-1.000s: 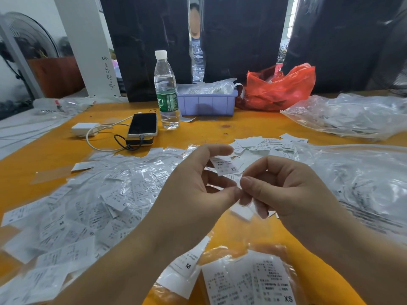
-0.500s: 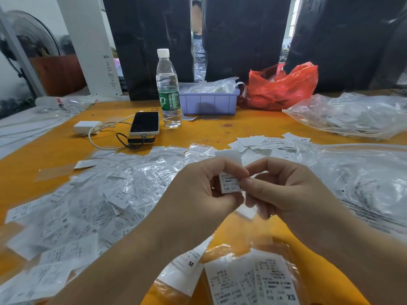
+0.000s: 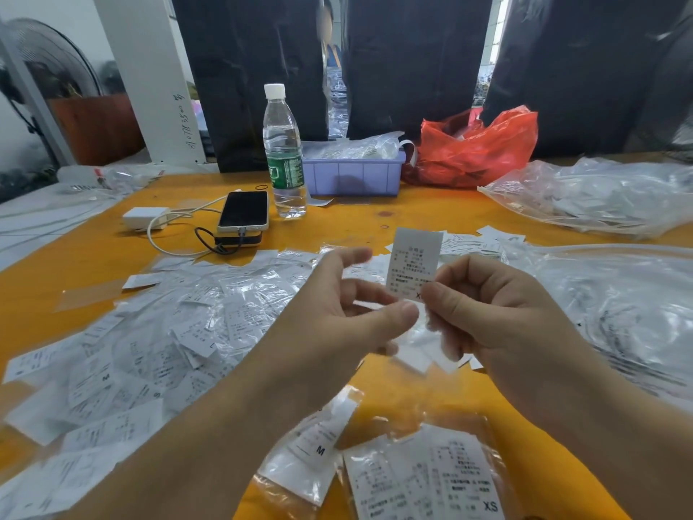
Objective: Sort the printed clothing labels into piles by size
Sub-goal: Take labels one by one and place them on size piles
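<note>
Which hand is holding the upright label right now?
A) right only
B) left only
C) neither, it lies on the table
A: the right hand pinches the label at its lower corner, while the left hand sits beside it with fingers off the paper.

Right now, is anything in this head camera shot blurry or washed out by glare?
In the head view, the left hand is motion-smeared at the fingertips, while the label pinched by the right hand reads fairly sharp. The clear plastic bags on the right carry bright glare. The wide lens bends the table edge and the background.
</note>
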### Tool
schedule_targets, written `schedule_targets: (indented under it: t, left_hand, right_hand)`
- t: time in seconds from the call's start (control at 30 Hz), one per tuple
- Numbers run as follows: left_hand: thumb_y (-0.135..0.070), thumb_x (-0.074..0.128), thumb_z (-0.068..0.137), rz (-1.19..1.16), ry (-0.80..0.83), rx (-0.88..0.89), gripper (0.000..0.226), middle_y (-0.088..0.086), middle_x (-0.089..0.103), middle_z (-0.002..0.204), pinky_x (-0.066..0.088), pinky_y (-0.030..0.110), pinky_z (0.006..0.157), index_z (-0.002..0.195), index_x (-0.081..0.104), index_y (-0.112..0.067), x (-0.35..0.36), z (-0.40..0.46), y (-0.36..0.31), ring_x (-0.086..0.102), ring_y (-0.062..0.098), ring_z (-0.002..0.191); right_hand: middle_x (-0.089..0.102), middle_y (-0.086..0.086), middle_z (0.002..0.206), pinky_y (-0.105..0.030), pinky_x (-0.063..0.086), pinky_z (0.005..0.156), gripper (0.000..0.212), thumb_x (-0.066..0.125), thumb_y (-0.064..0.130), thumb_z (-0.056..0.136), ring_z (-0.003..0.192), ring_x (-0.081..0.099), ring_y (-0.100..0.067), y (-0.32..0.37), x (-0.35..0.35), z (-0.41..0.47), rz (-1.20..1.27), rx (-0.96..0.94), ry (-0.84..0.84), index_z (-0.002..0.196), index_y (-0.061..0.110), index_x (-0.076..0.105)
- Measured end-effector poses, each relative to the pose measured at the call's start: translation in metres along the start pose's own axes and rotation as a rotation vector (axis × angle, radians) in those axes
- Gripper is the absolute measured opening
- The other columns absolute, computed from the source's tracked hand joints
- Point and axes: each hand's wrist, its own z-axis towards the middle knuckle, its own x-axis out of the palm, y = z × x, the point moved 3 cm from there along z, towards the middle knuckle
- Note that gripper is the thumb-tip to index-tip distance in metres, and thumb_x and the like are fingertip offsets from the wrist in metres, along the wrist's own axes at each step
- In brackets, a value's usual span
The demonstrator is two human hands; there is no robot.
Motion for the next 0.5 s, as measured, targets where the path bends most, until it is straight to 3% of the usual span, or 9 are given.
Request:
schedule_targets:
  t: [0.13, 0.23, 0.37, 0.5]
  left_hand:
    - [-0.035, 0.072, 0.078, -0.057, 0.167, -0.174, 0.035, 0.005, 0.072, 0.089, 0.055, 0.026, 0.061, 0.100, 0.069, -0.009, 0.012, -0.003, 0.005, 0.068, 0.017, 0.077]
    - [-0.024, 0.064, 0.089, -0.005, 0.157, -0.114, 0.015, 0.002, 0.072, 0.081, 0.051, 0.023, 0.056, 0.082, 0.072, -0.014, 0.014, -0.004, 0.005, 0.066, 0.012, 0.071]
    - [-0.019, 0.062, 0.091, 0.042, 0.050, -0.061, 0.020, -0.002, 0.072, 0.074, 0.049, 0.020, 0.054, 0.074, 0.071, -0.015, 0.005, -0.001, 0.004, 0.064, 0.008, 0.065]
    - [-0.023, 0.067, 0.087, 0.021, -0.014, -0.042, 0.018, 0.000, 0.072, 0.074, 0.049, 0.019, 0.053, 0.075, 0.070, -0.011, -0.003, 0.001, 0.001, 0.063, 0.008, 0.063]
  right_hand:
    - [0.058, -0.007, 0.056, -0.021, 0.040, 0.041, 0.010, 0.062, 0.005, 0.088, 0.043, 0.047, -0.015, 0.000, 0.002, -0.001, -0.003, -0.034, -0.012, 0.078, 0.004, 0.058]
    - [0.056, -0.008, 0.055, -0.021, 0.040, 0.041, 0.011, 0.060, 0.004, 0.090, 0.043, 0.047, -0.016, 0.000, 0.003, -0.003, -0.004, -0.045, 0.003, 0.079, 0.002, 0.057]
    - [0.061, -0.005, 0.063, -0.024, 0.046, 0.046, 0.014, 0.060, 0.004, 0.091, 0.052, 0.053, -0.016, 0.002, -0.001, -0.002, -0.058, -0.072, -0.040, 0.077, 0.007, 0.060]
    - [0.071, 0.001, 0.079, -0.028, 0.055, 0.054, 0.014, 0.065, 0.015, 0.083, 0.071, 0.063, -0.014, 0.011, -0.008, -0.001, -0.053, -0.163, -0.115, 0.073, 0.024, 0.069]
